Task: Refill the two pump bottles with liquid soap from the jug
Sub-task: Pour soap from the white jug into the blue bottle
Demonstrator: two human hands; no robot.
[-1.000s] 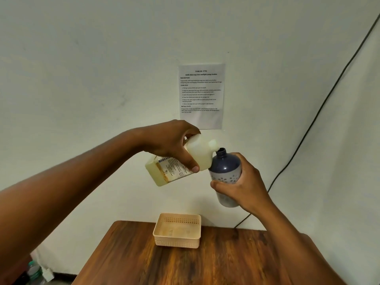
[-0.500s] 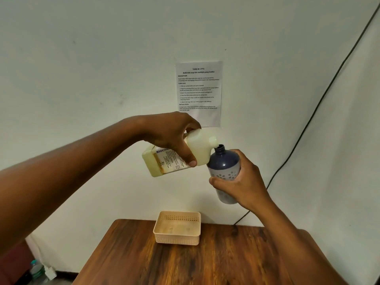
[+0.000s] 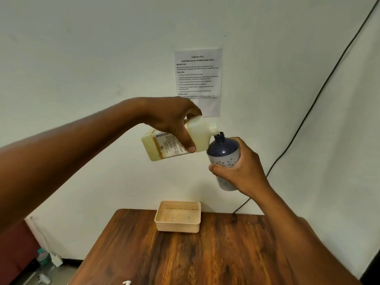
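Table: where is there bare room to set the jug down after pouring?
Bare wood lies left, right and in front of the basket on the table. Crowded only at the back edge, where the basket sits, and the near edge by a small white object.

White wall [image 3: 82,58], wooden table [image 3: 185,258]

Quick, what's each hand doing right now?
Left hand: gripping the tilted soap jug.
Right hand: gripping the dark blue bottle, held upright.
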